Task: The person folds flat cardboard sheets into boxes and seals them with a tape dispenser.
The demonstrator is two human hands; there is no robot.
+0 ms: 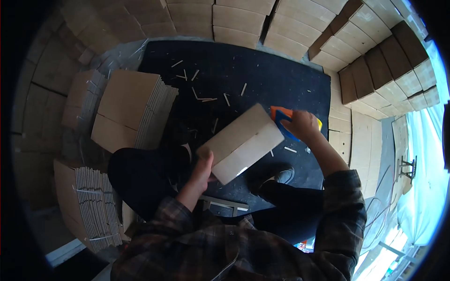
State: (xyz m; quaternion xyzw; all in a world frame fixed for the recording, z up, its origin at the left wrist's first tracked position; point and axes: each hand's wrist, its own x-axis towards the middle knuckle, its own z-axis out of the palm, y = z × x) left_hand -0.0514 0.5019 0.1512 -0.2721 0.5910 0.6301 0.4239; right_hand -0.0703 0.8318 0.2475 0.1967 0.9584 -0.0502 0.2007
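A closed cardboard box is tilted in front of me above the dark mat. My left hand grips its lower left end, thumb on the near face. At the box's upper right end, my right hand is wrapped round a tape dispenser with orange, blue and yellow parts. The dispenser's orange front is close to the box's end; whether they touch is unclear.
Short light strips lie scattered on the black mat. Flat folded cardboard stacks and a tied bundle stand at the left. Stacked boxes line the back and right. My knees and shoe are below.
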